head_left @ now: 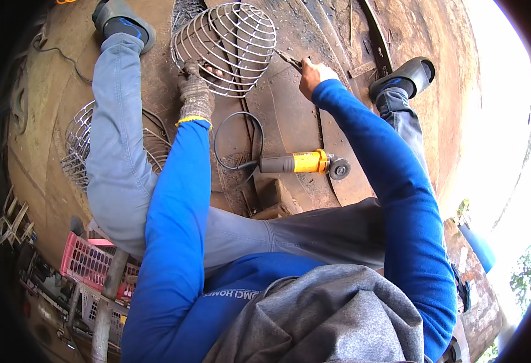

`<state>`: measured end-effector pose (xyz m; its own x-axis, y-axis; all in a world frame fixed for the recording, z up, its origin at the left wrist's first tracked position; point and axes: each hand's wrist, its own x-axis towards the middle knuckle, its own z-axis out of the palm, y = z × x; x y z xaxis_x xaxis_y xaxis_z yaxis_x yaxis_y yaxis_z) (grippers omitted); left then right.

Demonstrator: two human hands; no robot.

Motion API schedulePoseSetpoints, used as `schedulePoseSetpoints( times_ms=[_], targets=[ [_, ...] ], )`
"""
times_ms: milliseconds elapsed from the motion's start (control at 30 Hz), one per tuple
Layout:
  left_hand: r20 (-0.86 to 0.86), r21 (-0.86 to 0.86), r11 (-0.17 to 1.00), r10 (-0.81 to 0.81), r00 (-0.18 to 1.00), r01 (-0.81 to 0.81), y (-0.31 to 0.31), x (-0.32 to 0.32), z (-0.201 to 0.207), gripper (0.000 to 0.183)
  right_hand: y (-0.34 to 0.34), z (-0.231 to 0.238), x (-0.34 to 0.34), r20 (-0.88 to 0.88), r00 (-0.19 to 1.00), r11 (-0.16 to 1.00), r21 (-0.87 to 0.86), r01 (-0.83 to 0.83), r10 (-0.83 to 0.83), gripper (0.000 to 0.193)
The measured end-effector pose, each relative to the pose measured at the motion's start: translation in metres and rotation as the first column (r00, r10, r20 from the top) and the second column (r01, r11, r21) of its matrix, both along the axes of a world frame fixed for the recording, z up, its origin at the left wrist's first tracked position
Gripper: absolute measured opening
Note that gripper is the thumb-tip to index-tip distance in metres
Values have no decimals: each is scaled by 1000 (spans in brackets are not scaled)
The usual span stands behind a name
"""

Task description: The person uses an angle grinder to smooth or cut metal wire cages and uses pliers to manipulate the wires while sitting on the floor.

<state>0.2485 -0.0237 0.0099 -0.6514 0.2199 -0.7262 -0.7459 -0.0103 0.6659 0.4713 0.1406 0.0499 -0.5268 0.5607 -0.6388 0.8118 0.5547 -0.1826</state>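
Note:
A round basket of bent metal wire [239,50] lies tilted on the brown metal floor between my feet. My left hand [196,92], in a knitted glove with a yellow cuff, is closed on the basket's near left edge; bare fingertips show among the wires. To the right of the basket, my bare right hand [315,77] is closed around a pair of pliers [289,60]. The pliers' jaws point at the basket's right side; whether they grip a wire is too small to tell. Nearer to me, a yellow and grey angle grinder [304,162] lies on its side.
The grinder's black cable [216,140] loops on the floor. By my left leg stand more wire baskets [79,144]. A brown block [279,198] sits before my lap. A dark metal bar [377,36] lies at far right, and a pink crate [83,260] stands at lower left.

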Motion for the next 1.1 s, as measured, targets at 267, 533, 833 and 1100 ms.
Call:
schedulePoseSetpoints(
  times_ms=[267, 533, 833, 1100],
  targets=[
    [-2, -12, 999, -51, 999, 51, 6, 4, 0, 31, 21, -32, -5, 84, 979, 890, -408, 205, -187, 24],
    [106, -17, 999, -25, 994, 27, 28, -43, -14, 41, 13, -46, 33, -55, 916, 710, -651, 269, -398, 24],
    [-499, -273, 838, -543, 676, 472, 87, -83, 55, 44, 35, 57, 83, -176, 983, 999, -38, 37, -43, 40],
    [-594, -685, 361, -780, -197, 633, 92, -68, 97, 32, 42, 102, 95, -295, 955, 1000, 24, -19, 25, 30]
  ],
)
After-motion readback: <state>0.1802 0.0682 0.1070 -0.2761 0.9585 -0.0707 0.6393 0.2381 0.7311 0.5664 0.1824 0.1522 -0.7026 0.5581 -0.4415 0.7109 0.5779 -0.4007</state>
